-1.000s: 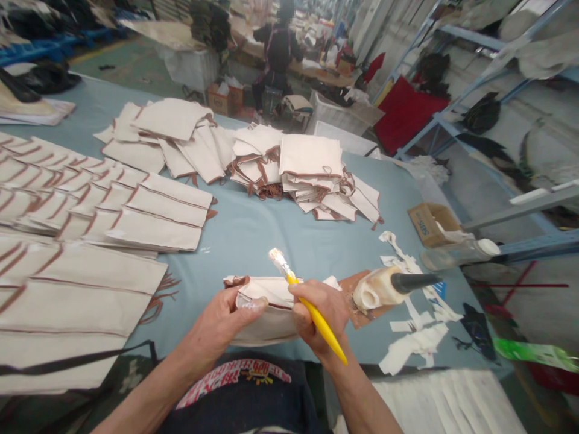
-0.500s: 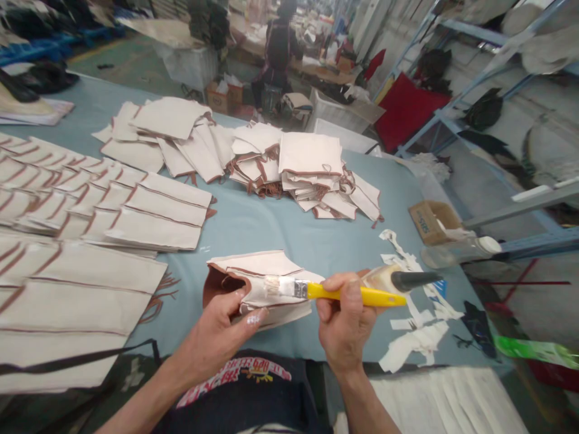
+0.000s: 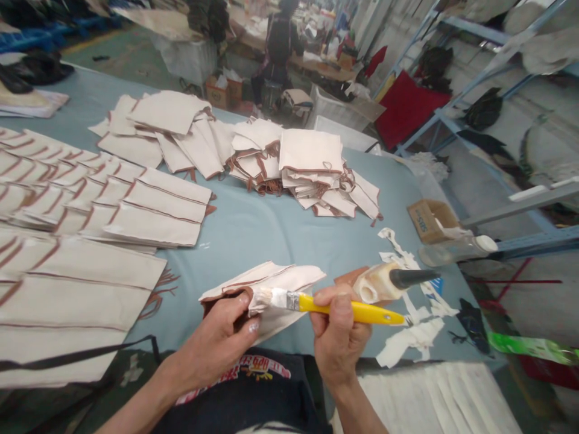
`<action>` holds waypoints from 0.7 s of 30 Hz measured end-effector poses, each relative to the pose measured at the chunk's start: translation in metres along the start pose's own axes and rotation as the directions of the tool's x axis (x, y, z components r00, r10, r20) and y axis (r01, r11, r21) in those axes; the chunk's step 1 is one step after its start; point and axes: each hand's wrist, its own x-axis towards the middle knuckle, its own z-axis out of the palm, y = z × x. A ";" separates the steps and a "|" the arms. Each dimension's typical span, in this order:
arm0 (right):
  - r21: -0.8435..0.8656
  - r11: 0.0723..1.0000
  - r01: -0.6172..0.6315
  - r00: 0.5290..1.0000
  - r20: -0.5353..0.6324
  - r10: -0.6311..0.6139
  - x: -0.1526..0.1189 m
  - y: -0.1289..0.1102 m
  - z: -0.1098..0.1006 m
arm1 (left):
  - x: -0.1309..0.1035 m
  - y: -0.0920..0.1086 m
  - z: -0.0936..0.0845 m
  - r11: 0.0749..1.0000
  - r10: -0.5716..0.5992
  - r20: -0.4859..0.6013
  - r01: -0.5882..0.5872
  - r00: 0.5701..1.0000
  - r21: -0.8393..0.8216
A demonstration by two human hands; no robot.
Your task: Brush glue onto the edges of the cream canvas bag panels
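My left hand is closed on the near edge of a cream fabric piece with brown trim and a brown inside. Its thumb and fingers pinch the fold, and whitish smears show on the thumb. In my right hand is a paintbrush with a yellow handle, a metal band and white-coated bristles. The bristles touch the fabric beside my left fingertips. Just beyond my right hand a glue bottle with a dark pointed nozzle lies on its side, next to a flat brown piece.
Overlapping rows of cream pieces cover the table's left side. Heaped pieces lie along the far side. White scraps, a clear jar and a cardboard box sit at the right. A person is in the background.
The fabric piece has turned and tilted in my left hand, its right end rising. The brush has moved slightly left and down, its bristles now close to my left fingertips.
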 end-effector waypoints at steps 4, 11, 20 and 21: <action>-0.039 0.999 -0.014 0.997 0.072 0.017 -0.007 -0.002 -0.003 | -0.001 0.002 0.001 0.997 0.035 -0.004 -0.035 0.999 0.067; -0.063 0.997 0.036 0.999 0.019 -0.035 -0.013 -0.004 -0.007 | -0.001 0.005 0.003 0.989 0.037 -0.010 -0.035 0.999 0.144; -0.078 0.997 0.005 1.000 0.022 -0.003 -0.013 -0.005 -0.009 | -0.007 -0.017 0.016 0.967 0.152 -0.027 -0.143 0.988 0.212; -0.080 0.997 -0.005 1.000 0.029 0.007 -0.013 -0.006 -0.008 | -0.007 -0.019 0.017 0.961 0.172 -0.037 -0.159 0.984 0.228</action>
